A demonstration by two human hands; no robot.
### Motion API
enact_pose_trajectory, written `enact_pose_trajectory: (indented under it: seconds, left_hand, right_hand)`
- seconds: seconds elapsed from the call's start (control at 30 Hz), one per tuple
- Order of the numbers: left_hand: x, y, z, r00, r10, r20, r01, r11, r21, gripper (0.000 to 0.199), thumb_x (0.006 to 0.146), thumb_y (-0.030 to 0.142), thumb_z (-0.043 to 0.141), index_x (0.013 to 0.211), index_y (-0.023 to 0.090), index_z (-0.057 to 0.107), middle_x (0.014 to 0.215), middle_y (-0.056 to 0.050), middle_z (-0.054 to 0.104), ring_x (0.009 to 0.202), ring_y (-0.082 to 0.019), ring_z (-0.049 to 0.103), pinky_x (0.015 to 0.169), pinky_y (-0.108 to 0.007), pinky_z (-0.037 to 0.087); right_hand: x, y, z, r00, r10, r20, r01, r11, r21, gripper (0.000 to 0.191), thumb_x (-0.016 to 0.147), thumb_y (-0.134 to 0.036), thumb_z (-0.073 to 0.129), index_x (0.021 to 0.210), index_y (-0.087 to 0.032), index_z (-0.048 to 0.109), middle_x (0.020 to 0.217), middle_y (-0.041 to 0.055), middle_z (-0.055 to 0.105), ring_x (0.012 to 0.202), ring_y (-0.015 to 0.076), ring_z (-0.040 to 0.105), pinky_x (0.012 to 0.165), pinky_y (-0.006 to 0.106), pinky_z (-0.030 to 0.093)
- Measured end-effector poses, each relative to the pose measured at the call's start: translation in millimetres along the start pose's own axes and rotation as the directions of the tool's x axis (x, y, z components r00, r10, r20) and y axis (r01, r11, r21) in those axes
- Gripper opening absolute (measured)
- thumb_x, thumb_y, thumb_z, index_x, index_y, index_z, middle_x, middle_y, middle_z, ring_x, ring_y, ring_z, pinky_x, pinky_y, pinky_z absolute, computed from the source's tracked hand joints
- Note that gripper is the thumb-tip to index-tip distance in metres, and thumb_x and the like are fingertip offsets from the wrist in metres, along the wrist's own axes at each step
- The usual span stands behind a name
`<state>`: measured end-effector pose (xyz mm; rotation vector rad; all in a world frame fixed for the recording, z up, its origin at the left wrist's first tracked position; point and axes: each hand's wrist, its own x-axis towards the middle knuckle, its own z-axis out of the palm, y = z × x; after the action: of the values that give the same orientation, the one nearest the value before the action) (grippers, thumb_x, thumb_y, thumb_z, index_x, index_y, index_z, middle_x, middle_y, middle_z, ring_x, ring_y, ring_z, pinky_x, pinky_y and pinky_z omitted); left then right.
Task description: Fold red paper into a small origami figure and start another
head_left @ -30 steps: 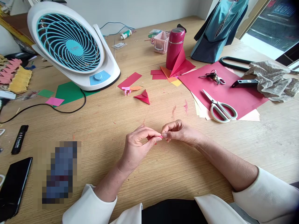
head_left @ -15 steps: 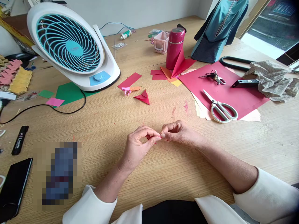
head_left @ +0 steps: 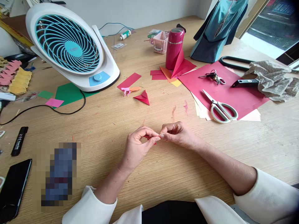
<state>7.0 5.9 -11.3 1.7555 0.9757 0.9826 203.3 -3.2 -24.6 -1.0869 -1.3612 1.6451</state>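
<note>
Between my two hands is a small piece of red paper (head_left: 154,142), mostly covered by fingers. My left hand (head_left: 140,143) pinches it between thumb and fingertips. My right hand (head_left: 176,134) is closed in a pinch at the paper's right edge, its fingertips touching those of the left. Beyond the hands lies a folded red paper piece (head_left: 143,98), pointed at its corners. Close by it are a small pink and orange paper figure (head_left: 129,90) and a red paper strip (head_left: 129,81).
White-handled scissors (head_left: 220,109) and keys (head_left: 213,76) lie on red paper sheets (head_left: 224,90) at right. Behind stand a red flask (head_left: 174,48), a pink basket (head_left: 160,43) and a teal bag (head_left: 217,31). A fan (head_left: 70,46), marker (head_left: 20,141) and phone (head_left: 15,189) are at left.
Both hands stay together at the same place, with only slight finger movement. A bit more of the red paper shows below the left fingers. The view has shifted very slightly.
</note>
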Motion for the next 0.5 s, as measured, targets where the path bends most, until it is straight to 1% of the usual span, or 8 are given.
enact_pose_trajectory:
  seconds: [0.1,0.3,0.4,0.5]
  left_hand:
    - [-0.8,0.3,0.0,1.000,-0.017,-0.001,0.017,1.000,-0.007,0.008,0.082,0.017,0.074,0.075,0.016,0.071,0.076,-0.003,0.069,0.073,-0.014,0.064,0.067,-0.025,0.052]
    - [-2.5,0.4,2.0,0.998,-0.062,-0.015,0.061,0.998,-0.020,0.009,0.085,0.019,0.071,0.076,0.017,0.069,0.075,-0.002,0.067,0.070,-0.012,0.062,0.067,-0.024,0.050]
    - [-2.7,0.0,3.4,0.998,-0.066,-0.023,0.065,0.997,-0.045,0.010,0.086,0.018,0.070,0.076,0.017,0.068,0.075,0.000,0.065,0.069,-0.011,0.061,0.066,-0.023,0.049]
    - [-2.2,-1.1,3.5,0.997,-0.070,-0.023,0.069,0.996,-0.064,0.010,0.087,0.017,0.068,0.078,0.018,0.067,0.076,0.000,0.065,0.068,-0.010,0.060,0.065,-0.023,0.049]
  right_hand:
    - [-0.3,1.9,3.6,0.998,-0.046,-0.038,0.046,0.999,-0.009,0.045,0.074,-0.057,0.077,0.071,-0.014,0.066,0.061,-0.0037,0.048,0.057,0.0085,0.037,0.054,0.025,0.027]
    - [-2.7,5.6,12.6,0.979,-0.144,-0.143,0.128,0.985,-0.114,0.036,0.084,-0.050,0.069,0.076,-0.014,0.065,0.070,0.0016,0.059,0.065,0.0120,0.049,0.059,0.026,0.037]
    - [-3.2,5.9,14.8,0.976,-0.149,-0.159,0.131,0.984,-0.117,0.036,0.085,-0.049,0.067,0.077,-0.014,0.065,0.071,0.0017,0.059,0.064,0.0119,0.048,0.059,0.026,0.037]
    - [-2.2,5.1,15.1,0.985,-0.112,-0.128,0.100,0.990,-0.096,0.038,0.084,-0.053,0.067,0.078,-0.015,0.064,0.064,-0.0019,0.053,0.059,0.0101,0.041,0.055,0.025,0.032]
